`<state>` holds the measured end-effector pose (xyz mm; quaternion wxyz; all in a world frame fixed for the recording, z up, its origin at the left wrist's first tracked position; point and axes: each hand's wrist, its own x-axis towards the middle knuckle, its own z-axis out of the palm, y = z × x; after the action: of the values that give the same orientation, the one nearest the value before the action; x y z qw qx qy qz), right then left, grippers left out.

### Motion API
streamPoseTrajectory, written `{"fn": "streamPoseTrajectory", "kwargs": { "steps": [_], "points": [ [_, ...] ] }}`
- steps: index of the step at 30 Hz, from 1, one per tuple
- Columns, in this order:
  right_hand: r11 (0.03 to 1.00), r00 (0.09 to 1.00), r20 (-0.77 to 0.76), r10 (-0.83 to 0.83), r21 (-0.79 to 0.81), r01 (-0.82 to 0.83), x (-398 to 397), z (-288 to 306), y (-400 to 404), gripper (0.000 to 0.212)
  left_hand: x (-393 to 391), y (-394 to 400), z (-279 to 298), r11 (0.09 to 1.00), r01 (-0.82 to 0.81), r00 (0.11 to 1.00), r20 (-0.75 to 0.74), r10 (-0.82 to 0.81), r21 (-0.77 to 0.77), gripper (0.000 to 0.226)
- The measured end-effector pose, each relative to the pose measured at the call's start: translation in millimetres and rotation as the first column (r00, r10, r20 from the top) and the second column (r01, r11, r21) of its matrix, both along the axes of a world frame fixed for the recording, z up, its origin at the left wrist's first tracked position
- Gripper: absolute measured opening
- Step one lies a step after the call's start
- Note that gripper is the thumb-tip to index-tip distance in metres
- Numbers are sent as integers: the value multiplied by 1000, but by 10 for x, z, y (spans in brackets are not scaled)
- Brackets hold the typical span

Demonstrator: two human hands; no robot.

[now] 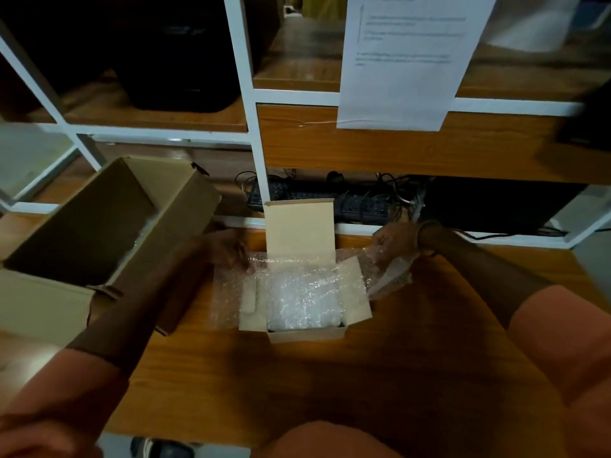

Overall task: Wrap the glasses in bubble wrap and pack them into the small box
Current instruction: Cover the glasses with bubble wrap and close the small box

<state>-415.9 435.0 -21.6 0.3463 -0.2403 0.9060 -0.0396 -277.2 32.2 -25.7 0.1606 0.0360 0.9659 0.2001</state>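
A small cardboard box (pixel 305 335) stands open in the middle of the wooden table, its back flap upright. Bubble wrap (pixel 304 299) fills the box and spills over both sides. No glasses show; whatever lies under the wrap is hidden. My left hand (pixel 231 251) is blurred and rests on the wrap at the box's left rear corner. My right hand (pixel 393 241) pinches the wrap's right edge and lifts it beside the box.
A larger open cardboard box (pixel 109 223) sits at the left, partly under my left forearm. White-framed wooden shelves (pixel 251 127) rise behind the table, with a taped paper sheet (pixel 406 61) and a power strip with cables (pixel 347 200).
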Motion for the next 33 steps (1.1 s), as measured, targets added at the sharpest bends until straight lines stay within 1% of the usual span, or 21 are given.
{"fn": "streamPoseTrajectory", "kwargs": {
  "steps": [1,2,4,5,7,8,9,10,11,12,13,14,16,18,19,21,23,25,28,30,33],
  "points": [
    [999,998,-53,18,28,-17,0,-8,-32,39,22,50,-10,999,-20,1000,-6,19,-37,64],
    [999,992,-122,45,34,-41,21,-10,-81,47,32,79,-31,996,-55,998,23,57,-64,65],
    [989,955,-260,141,83,-124,63,-63,-149,67,34,153,-60,986,-133,983,117,144,-97,66],
    [980,924,-328,195,87,-176,95,-64,-185,72,45,195,-62,979,-140,983,98,155,-146,69],
    [964,860,-441,255,47,-262,177,-64,-280,67,97,279,-31,957,-95,995,-67,79,-274,82],
    [955,853,-445,272,15,-297,243,-55,-342,61,147,348,9,960,-73,991,-130,38,-271,86],
    [946,866,-399,301,7,-325,308,-64,-414,57,192,413,45,974,-38,987,-163,1,-225,88],
    [936,882,-328,337,13,-353,389,-80,-488,57,231,487,61,984,20,984,-169,-51,-180,84],
    [927,892,-257,371,41,-374,469,-117,-543,61,268,572,44,979,89,981,-151,-117,-181,78],
    [918,894,-209,397,71,-391,534,-171,-578,67,300,641,-19,958,165,973,-121,-197,-235,76],
    [910,890,-187,415,104,-402,597,-226,-597,75,328,695,-105,924,225,962,-80,-261,-309,79],
    [903,886,-181,427,123,-411,645,-305,-601,83,355,734,-186,897,259,956,-41,-292,-358,86],
    [895,869,-218,445,143,-422,718,-447,-590,94,387,745,-359,868,281,956,45,-288,-410,104],
    [898,858,-263,440,147,-415,780,-522,-588,99,416,763,-481,856,286,958,106,-266,-431,116],
    [898,853,-279,441,156,-412,805,-552,-589,101,431,782,-528,859,272,962,102,-253,-434,118],
    [888,832,-312,459,187,-420,881,-615,-619,103,467,831,-595,862,230,972,54,-231,-452,116],
    [876,808,-342,480,228,-425,941,-686,-659,104,496,891,-649,854,208,974,22,-225,-477,122],
    [865,790,-358,498,276,-420,984,-719,-709,114,514,938,-700,847,203,974,8,-229,-491,130],
    [860,793,-348,500,307,-407,1001,-729,-785,122,540,967,-806,854,174,974,-44,-224,-490,130],
    [869,812,-327,484,287,-403,956,-725,-818,119,553,962,-856,864,146,974,-81,-210,-481,128],
    [864,815,-313,488,305,-400,904,-682,-865,104,542,943,-920,880,127,971,-121,-204,-457,126]
  ]
}}
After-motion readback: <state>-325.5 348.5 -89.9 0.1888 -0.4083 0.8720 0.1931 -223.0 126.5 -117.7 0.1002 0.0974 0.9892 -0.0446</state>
